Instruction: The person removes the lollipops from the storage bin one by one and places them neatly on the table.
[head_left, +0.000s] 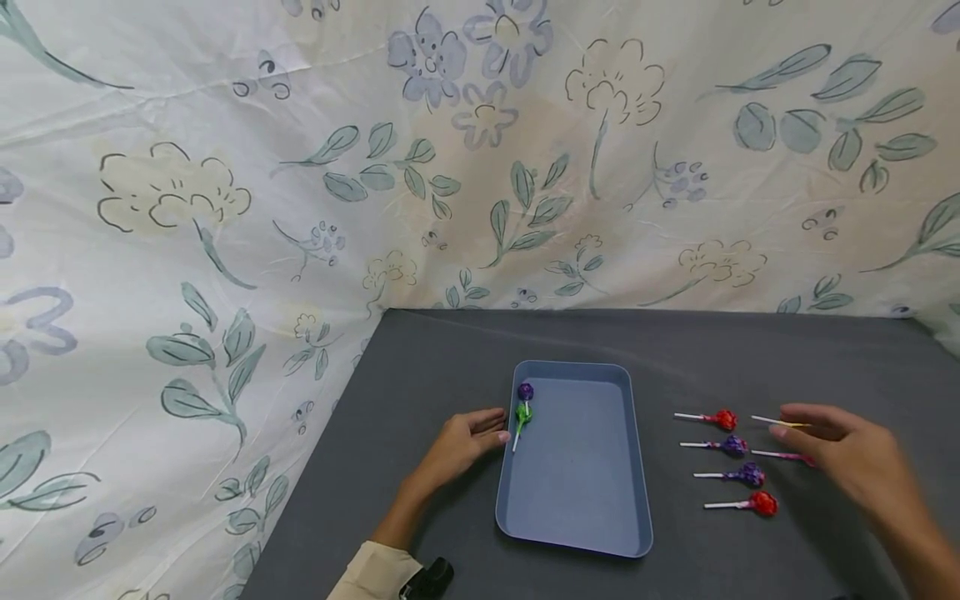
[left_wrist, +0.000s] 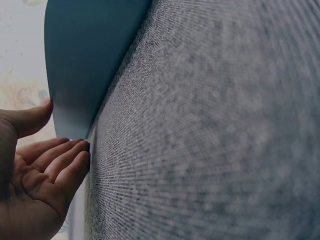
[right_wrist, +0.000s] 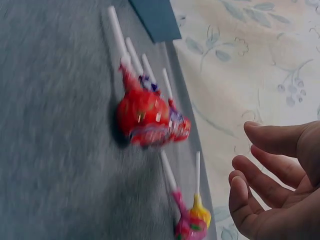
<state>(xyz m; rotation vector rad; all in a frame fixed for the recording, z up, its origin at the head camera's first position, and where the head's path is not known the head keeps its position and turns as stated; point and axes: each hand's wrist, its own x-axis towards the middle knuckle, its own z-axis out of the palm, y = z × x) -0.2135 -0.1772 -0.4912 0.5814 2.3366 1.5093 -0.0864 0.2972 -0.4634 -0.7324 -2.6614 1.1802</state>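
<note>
My left hand (head_left: 459, 446) is at the left side of the blue tray (head_left: 577, 533), fingertips right at its wall, fingers extended. Inside the tray's upper left lie a purple lollipop (head_left: 526, 391) and a green lollipop (head_left: 523, 413). Over on the right, my right hand (head_left: 855, 454) hovers above a yellow lollipop (right_wrist: 201, 212) and a pink lollipop (right_wrist: 190, 227). Its thumb and fingers are parted in the right wrist view, with nothing between them. From the head view, that hand hides the yellow lollipop's candy end.
Between tray and right hand, a column of lollipops lies on the dark grey table (head_left: 450, 350): a red one (head_left: 725, 419) at the back, two purple ones (head_left: 735, 446), and a red one (head_left: 763, 503) in front. A floral cloth (head_left: 525, 167) hangs behind and along the left.
</note>
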